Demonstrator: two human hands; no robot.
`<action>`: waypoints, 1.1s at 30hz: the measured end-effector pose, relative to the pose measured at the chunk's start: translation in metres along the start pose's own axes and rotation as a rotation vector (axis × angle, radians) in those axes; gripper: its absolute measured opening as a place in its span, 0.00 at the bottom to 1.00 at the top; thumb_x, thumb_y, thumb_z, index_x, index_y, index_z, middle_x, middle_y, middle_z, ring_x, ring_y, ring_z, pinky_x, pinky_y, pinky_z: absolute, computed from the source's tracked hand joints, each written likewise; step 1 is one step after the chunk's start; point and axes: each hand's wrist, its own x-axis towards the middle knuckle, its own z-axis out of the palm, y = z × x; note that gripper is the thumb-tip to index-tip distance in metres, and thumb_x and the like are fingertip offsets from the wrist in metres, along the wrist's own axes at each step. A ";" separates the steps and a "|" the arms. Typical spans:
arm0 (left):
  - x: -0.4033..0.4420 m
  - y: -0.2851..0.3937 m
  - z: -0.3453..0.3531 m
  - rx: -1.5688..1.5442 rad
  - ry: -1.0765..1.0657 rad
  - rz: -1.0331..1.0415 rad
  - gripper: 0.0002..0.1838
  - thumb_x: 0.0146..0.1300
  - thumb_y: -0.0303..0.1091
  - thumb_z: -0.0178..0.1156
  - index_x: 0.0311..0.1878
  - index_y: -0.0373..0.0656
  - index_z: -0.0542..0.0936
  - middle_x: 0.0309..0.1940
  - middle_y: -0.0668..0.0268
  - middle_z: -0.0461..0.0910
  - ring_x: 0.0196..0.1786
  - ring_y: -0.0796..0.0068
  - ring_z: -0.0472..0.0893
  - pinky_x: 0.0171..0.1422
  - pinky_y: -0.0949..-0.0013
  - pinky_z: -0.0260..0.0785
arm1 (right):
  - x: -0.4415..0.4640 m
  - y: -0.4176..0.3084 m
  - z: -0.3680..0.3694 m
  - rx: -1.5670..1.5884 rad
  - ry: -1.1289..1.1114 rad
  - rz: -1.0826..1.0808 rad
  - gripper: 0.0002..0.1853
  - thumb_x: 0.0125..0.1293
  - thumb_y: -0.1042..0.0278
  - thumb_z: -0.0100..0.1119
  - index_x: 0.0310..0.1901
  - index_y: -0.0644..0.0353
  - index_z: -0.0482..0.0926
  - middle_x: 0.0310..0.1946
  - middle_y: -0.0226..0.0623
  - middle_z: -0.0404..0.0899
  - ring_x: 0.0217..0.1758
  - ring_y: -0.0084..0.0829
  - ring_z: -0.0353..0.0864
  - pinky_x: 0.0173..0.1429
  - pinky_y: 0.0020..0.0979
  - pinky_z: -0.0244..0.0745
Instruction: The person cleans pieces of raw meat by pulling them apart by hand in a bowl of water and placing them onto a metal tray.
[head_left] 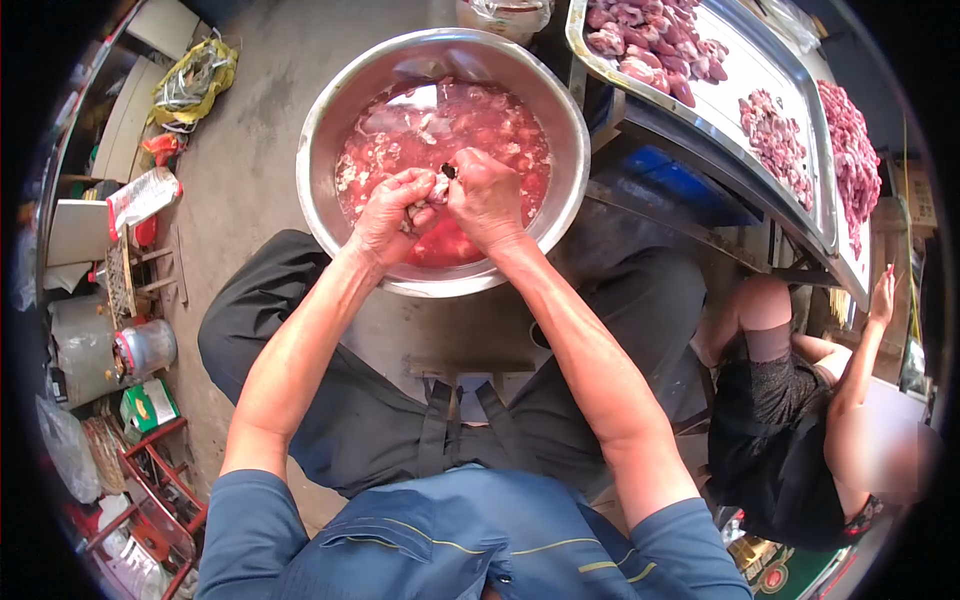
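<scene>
A wide metal basin (312, 190) stands on the floor between the wearer's knees. Reddish water (440, 245) fills its lower part, with many pink and whitish scraps of meat in it. Over the water, my left hand (393, 212) is closed on a small pale-pink piece of raw meat (438, 192). My right hand (486, 198) grips the same piece from the other side, its fingers curled. Between the two hands a small dark spot shows at the right fingertips; what it is I cannot make out.
At upper right a metal tray (715, 105) on a stand holds piles of raw meat (650, 45); another heap (850, 150) lies beyond it. A seated person (790, 430) is at right. Shelving, a clear jar (150, 348) and a red metal rack (165, 490) line the left.
</scene>
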 end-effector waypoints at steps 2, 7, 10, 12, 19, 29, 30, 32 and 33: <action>0.000 -0.001 -0.001 -0.013 -0.026 -0.004 0.06 0.67 0.32 0.57 0.36 0.41 0.74 0.28 0.69 0.75 0.20 0.84 0.65 0.23 0.80 0.56 | -0.001 0.003 0.002 -0.008 -0.026 -0.026 0.04 0.52 0.75 0.58 0.27 0.61 0.72 0.27 0.46 0.77 0.32 0.49 0.80 0.37 0.45 0.76; -0.004 0.002 -0.003 -0.067 -0.106 0.001 0.05 0.66 0.29 0.59 0.39 0.38 0.76 0.29 0.65 0.77 0.22 0.83 0.69 0.24 0.80 0.60 | -0.002 -0.006 -0.004 -0.006 -0.021 -0.020 0.03 0.51 0.78 0.56 0.27 0.62 0.71 0.26 0.45 0.75 0.32 0.49 0.78 0.36 0.47 0.73; -0.009 0.009 0.002 0.004 -0.030 -0.017 0.05 0.66 0.29 0.59 0.39 0.38 0.75 0.30 0.65 0.77 0.22 0.83 0.68 0.24 0.80 0.60 | -0.006 0.003 -0.006 -0.046 -0.021 0.013 0.03 0.52 0.77 0.56 0.27 0.62 0.71 0.26 0.46 0.75 0.32 0.50 0.78 0.36 0.47 0.73; -0.010 0.018 -0.006 -0.028 -0.096 0.032 0.05 0.65 0.29 0.59 0.39 0.39 0.76 0.31 0.65 0.77 0.23 0.83 0.68 0.24 0.81 0.58 | -0.006 0.015 -0.007 -0.071 -0.008 0.073 0.03 0.53 0.77 0.56 0.29 0.63 0.71 0.28 0.47 0.75 0.32 0.51 0.78 0.37 0.48 0.73; -0.009 0.016 -0.003 -0.144 0.042 -0.046 0.09 0.65 0.36 0.61 0.39 0.40 0.76 0.32 0.63 0.78 0.24 0.81 0.69 0.23 0.80 0.57 | -0.005 0.025 -0.006 0.121 0.026 0.128 0.03 0.52 0.77 0.55 0.28 0.65 0.73 0.23 0.50 0.76 0.31 0.51 0.79 0.35 0.45 0.72; 0.000 0.017 -0.008 -0.009 0.129 0.066 0.03 0.64 0.27 0.58 0.37 0.42 0.74 0.28 0.62 0.78 0.19 0.83 0.68 0.19 0.80 0.54 | 0.002 0.003 -0.025 0.608 -0.193 0.450 0.06 0.56 0.72 0.58 0.31 0.67 0.79 0.20 0.40 0.78 0.22 0.28 0.80 0.26 0.32 0.74; 0.001 0.017 -0.008 -0.015 0.125 0.076 0.03 0.64 0.27 0.58 0.37 0.42 0.74 0.28 0.62 0.78 0.19 0.83 0.68 0.19 0.80 0.54 | 0.002 0.002 -0.026 0.601 -0.197 0.440 0.06 0.56 0.72 0.58 0.31 0.67 0.79 0.20 0.40 0.78 0.22 0.28 0.80 0.26 0.32 0.74; 0.001 0.019 -0.010 -0.023 0.142 0.052 0.05 0.63 0.25 0.59 0.37 0.42 0.73 0.25 0.61 0.76 0.17 0.79 0.68 0.20 0.79 0.56 | 0.003 0.003 -0.028 0.685 -0.190 0.511 0.08 0.59 0.69 0.59 0.30 0.65 0.79 0.19 0.30 0.77 0.20 0.21 0.78 0.23 0.27 0.73; 0.001 0.020 -0.010 -0.032 0.138 0.063 0.05 0.63 0.25 0.59 0.37 0.42 0.73 0.25 0.61 0.76 0.17 0.79 0.68 0.20 0.79 0.56 | 0.005 0.001 -0.031 0.677 -0.195 0.501 0.08 0.59 0.69 0.59 0.30 0.65 0.79 0.19 0.30 0.77 0.20 0.21 0.78 0.23 0.27 0.73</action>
